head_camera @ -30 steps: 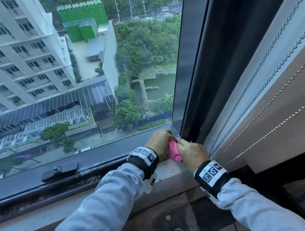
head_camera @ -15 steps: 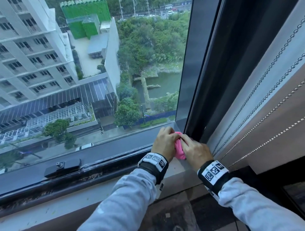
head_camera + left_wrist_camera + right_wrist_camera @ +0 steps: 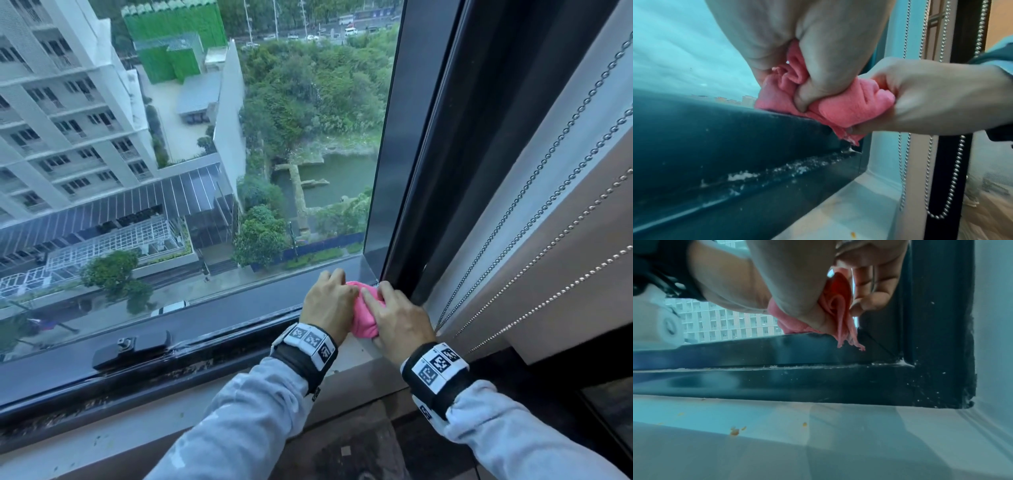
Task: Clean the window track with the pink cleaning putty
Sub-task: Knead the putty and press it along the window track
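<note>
The pink cleaning putty (image 3: 364, 322) is a soft, folded wad held at the right end of the dark window track (image 3: 205, 356), in the corner of the frame. My left hand (image 3: 330, 301) grips its left side with curled fingers. My right hand (image 3: 394, 318) grips its right side, forefinger lying across the top. In the left wrist view the putty (image 3: 838, 110) is squeezed between the left hand (image 3: 818, 48) and the right hand (image 3: 941, 100), its lower edge touching the frame's top edge. White grit lies along the track (image 3: 756, 170). The putty (image 3: 838, 308) hangs just above the track's corner (image 3: 890, 363).
A black window latch (image 3: 132, 346) sits on the frame to the left. Bead chains (image 3: 534, 219) of a blind hang close on the right. A pale stone sill (image 3: 818, 426) with small orange crumbs runs under the track. Glass stands right behind the hands.
Both hands have stayed in the right corner holding the putty and have shifted slightly. My right forefinger now lies further over the top of the wad.
</note>
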